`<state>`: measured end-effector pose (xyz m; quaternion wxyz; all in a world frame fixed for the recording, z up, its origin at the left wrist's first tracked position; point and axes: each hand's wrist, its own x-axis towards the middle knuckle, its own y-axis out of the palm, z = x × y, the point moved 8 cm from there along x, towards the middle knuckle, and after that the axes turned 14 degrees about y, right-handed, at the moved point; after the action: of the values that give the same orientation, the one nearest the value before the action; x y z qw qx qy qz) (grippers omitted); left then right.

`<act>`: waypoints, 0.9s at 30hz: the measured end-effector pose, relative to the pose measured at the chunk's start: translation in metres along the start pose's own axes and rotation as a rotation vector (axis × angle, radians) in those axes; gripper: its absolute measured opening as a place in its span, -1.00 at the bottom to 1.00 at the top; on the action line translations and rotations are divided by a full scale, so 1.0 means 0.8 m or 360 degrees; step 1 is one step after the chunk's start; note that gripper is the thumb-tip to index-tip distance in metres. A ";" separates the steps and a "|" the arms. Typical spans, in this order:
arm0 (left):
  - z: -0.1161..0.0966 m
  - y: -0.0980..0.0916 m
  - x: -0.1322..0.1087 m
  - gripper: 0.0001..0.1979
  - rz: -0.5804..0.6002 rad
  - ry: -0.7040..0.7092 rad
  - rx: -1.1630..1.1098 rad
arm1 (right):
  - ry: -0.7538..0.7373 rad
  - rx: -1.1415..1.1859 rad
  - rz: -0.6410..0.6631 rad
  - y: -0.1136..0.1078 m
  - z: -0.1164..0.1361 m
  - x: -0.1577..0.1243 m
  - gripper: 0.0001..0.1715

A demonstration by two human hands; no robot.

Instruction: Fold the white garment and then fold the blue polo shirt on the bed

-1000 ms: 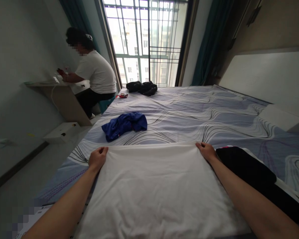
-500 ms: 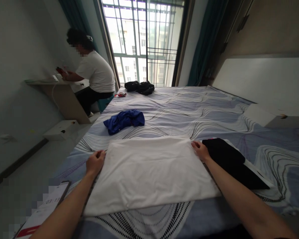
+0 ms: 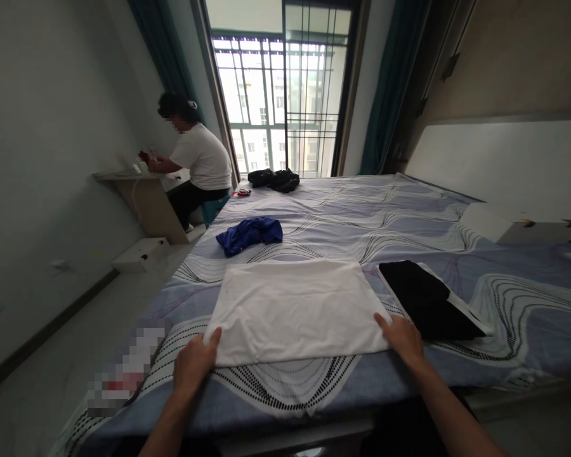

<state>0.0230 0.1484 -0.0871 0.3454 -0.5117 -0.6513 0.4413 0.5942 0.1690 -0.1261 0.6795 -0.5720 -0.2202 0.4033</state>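
Note:
A folded white cloth point(image 3: 295, 311) lies flat in a wide panel on the bed, lightly wrinkled. My left hand point(image 3: 195, 362) grips its left edge near the front corner, thumb on top. At the opposite side, my right hand point(image 3: 403, 339) pinches the right edge near the front corner, also with the thumb above. The fingers beneath the fabric are hidden on both sides. Just right of the cloth rests a folded black-and-white stack of clothing point(image 3: 433, 301). Beyond the cloth, to the left, is a crumpled blue garment point(image 3: 251, 235).
The bed point(image 3: 333, 212) has a wavy-patterned sheet. Dark clothes point(image 3: 273, 179) lie at its far edge, and a white box point(image 3: 518, 222) sits at right. A blurred-out sheet point(image 3: 128, 368) is at front left. A person point(image 3: 202, 158) sits at a small desk point(image 3: 143, 203).
Both hands have slid from the cloth's far side edges toward its near corners. The view has tilted and shifted, so the bed's front edge now shows.

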 end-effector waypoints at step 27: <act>-0.225 0.136 0.067 -0.43 0.0160 0.1154 0.0397 | -0.0930 -0.0031 0.0064 0.096 0.304 -0.114 -0.26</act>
<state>0.2119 0.2497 -0.1211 0.5907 -0.6199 -0.4022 0.3241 0.3338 0.2434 -0.1242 0.5736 -0.4424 -0.3990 0.5622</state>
